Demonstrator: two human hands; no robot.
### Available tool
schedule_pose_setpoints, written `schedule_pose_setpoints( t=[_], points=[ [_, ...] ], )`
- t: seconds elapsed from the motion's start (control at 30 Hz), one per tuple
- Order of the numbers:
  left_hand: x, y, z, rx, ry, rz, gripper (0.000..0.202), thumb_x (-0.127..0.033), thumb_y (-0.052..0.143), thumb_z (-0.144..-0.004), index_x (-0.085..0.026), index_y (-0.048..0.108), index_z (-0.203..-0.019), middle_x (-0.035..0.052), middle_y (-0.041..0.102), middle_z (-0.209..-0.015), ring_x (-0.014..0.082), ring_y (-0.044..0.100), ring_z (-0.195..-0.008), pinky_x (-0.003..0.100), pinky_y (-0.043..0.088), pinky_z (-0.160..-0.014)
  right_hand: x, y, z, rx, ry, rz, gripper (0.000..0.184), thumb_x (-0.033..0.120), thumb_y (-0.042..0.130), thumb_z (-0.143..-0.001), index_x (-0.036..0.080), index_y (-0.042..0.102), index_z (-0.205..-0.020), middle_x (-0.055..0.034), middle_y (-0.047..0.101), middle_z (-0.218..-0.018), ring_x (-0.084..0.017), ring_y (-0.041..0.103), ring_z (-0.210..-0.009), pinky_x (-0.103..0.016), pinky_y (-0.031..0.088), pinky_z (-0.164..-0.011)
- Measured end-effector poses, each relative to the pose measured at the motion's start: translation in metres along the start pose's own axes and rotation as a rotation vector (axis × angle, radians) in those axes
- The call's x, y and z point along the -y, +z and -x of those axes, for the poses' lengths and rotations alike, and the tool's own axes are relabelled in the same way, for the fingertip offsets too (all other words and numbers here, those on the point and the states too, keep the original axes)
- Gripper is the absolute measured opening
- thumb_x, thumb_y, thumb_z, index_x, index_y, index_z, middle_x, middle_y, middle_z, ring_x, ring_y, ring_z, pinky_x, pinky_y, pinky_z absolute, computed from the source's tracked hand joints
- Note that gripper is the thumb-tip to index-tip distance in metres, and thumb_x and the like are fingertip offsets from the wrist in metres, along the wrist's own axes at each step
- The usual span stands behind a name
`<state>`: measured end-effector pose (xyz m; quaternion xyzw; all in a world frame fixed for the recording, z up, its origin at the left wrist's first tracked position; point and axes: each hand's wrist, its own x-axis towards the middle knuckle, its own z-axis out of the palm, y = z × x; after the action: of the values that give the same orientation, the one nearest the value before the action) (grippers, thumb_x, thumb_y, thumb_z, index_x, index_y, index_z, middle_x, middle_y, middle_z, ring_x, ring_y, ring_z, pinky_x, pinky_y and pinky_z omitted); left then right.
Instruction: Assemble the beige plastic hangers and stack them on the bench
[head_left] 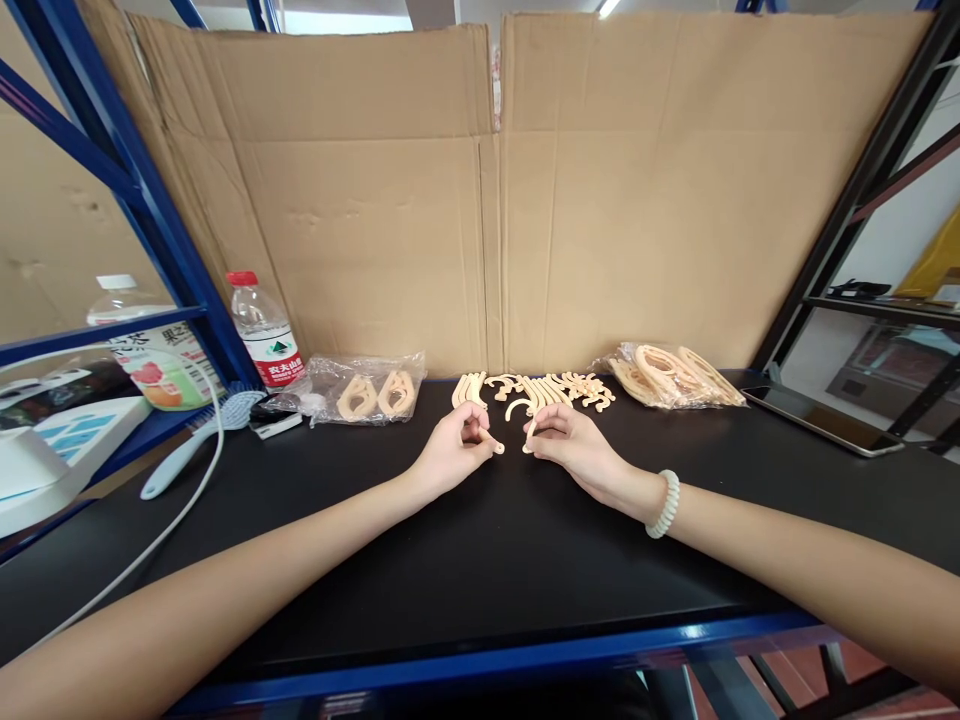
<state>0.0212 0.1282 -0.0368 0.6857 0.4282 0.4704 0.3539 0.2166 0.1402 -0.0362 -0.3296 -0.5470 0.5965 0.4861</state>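
Work surface: black flat counter (480, 570) with a blue front edge; brown cardboard sheets (375, 200) stand along the rear edge.

Left hand (454, 447): closed, thumb + forefinger pinching a short pale wooden piece (496, 447), rounded tip pointing right.
Right hand (570, 447): closed, fingertips pinching a curved pale wooden piece (529, 433); white bead bracelet (664, 503) on the wrist.
Both hands rest on the counter at approx. mid-width, nearer the rear edge than the front. The 2 held pieces sit near each other, tips facing, not touching.

Stock along rear edge:
- Centre, just behind the hands: loose pile of pale curved wooden parts (551, 388)
- Left of pile: clear plastic bag w/ 2 oval wooden parts (371, 392)
- Right of pile: 2nd clear plastic bag of wooden parts (671, 375)

Progress (judgement): early stage. Done: 1 lot of parts lies out of any bag, 2 pieces are in hand. Left: held pieces not mated; no joined assy visible; pile parts lie separate; both bags hold their contents.

Misc.: clear water bottle w/ red cap (262, 335) and pale blue brush (191, 450) toward the rear-left corner; dark flat tablet (817, 420) toward the rear-right corner
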Motion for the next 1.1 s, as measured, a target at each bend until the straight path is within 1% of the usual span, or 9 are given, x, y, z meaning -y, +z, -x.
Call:
schedule_pose_setpoints(
  t=[0.13,0.23,0.3,0.4,0.5,0.6,0.73,0.87,1.1],
  points=[
    [0.000,0.001,0.001,-0.071,0.025,0.091,0.040,-0.015,0.070,-0.067,-0.021,0.035,-0.086,-0.0076,0.043,-0.081,0.0099,0.065,-0.070,0.027,0.055,-0.070,0.001,-0.003,0.000,0.011,0.071,-0.063,0.040,0.015,0.081,-0.056,0.020,0.059,-0.090,0.0018,0.063,-0.078,-0.012,0.059,-0.075,-0.028,0.049,-0.073],
    [0.000,0.001,0.001,-0.116,0.008,0.136,0.050,-0.015,0.072,-0.065,-0.023,0.035,-0.098,-0.0037,0.048,-0.097,0.0102,0.066,-0.074,0.031,0.055,-0.074,0.000,-0.005,-0.001,0.059,0.101,-0.085,0.033,0.020,0.083,-0.060,0.018,0.067,-0.088,0.0002,0.063,-0.078,-0.014,0.061,-0.078,-0.034,0.051,-0.084],
    [-0.002,0.000,0.001,-0.088,-0.039,0.176,0.054,-0.014,0.072,-0.066,-0.023,0.038,-0.108,-0.0009,0.055,-0.100,0.0109,0.065,-0.075,0.034,0.054,-0.079,-0.002,-0.006,-0.001,0.072,0.091,-0.109,0.026,0.022,0.085,-0.059,0.017,0.068,-0.079,-0.0003,0.062,-0.081,-0.014,0.062,-0.081,-0.036,0.051,-0.089],
    [-0.005,0.000,0.003,-0.023,-0.101,0.255,0.057,-0.014,0.073,-0.068,-0.019,0.044,-0.117,0.0010,0.063,-0.092,0.0148,0.066,-0.081,0.039,0.052,-0.087,-0.005,-0.007,-0.002,0.104,0.064,-0.156,0.024,0.023,0.086,-0.059,0.017,0.068,-0.073,-0.0002,0.062,-0.087,-0.015,0.062,-0.087,-0.037,0.050,-0.092],
    [-0.009,0.003,0.007,-0.006,-0.097,0.274,0.040,-0.019,0.075,-0.069,-0.016,0.055,-0.104,0.0019,0.065,-0.091,0.0179,0.066,-0.089,0.039,0.050,-0.091,-0.004,-0.008,-0.002,0.174,0.072,-0.157,0.024,0.026,0.084,-0.063,0.018,0.068,-0.077,-0.0002,0.063,-0.087,-0.014,0.062,-0.087,-0.034,0.051,-0.089],
    [-0.010,0.006,0.011,0.042,-0.063,0.271,0.025,-0.022,0.076,-0.070,-0.015,0.058,-0.085,0.0013,0.064,-0.087,0.0183,0.066,-0.088,0.038,0.051,-0.087,0.000,-0.007,0.000,0.233,0.088,-0.091,0.023,0.030,0.081,-0.068,0.017,0.067,-0.081,-0.0004,0.064,-0.080,-0.012,0.062,-0.080,-0.028,0.051,-0.078],
    [-0.010,0.008,0.013,0.101,0.020,0.281,0.022,-0.024,0.074,-0.074,-0.015,0.057,-0.083,0.0029,0.065,-0.088,0.0177,0.066,-0.085,0.038,0.053,-0.086,0.005,-0.006,0.003,0.293,0.104,-0.070,0.025,0.032,0.081,-0.068,0.017,0.066,-0.081,0.0011,0.062,-0.075,-0.010,0.059,-0.070,-0.026,0.049,-0.071],
    [-0.011,0.008,0.014,0.131,0.028,0.224,0.021,-0.027,0.073,-0.076,-0.015,0.057,-0.084,0.0044,0.069,-0.086,0.0177,0.067,-0.083,0.037,0.053,-0.085,0.006,-0.006,0.004,0.319,0.114,-0.058,0.025,0.029,0.083,-0.066,0.016,0.066,-0.079,0.0005,0.062,-0.076,-0.010,0.059,-0.069,-0.026,0.050,-0.072],
    [-0.010,0.010,0.018,0.048,0.040,0.198,0.025,-0.029,0.076,-0.073,-0.014,0.062,-0.087,0.0050,0.070,-0.088,0.0196,0.069,-0.083,0.037,0.056,-0.083,0.007,-0.008,0.004,0.401,0.153,-0.097,0.026,0.034,0.079,-0.073,0.016,0.063,-0.082,-0.0034,0.068,-0.082,-0.017,0.067,-0.084,-0.036,0.051,-0.088]
  ],
)
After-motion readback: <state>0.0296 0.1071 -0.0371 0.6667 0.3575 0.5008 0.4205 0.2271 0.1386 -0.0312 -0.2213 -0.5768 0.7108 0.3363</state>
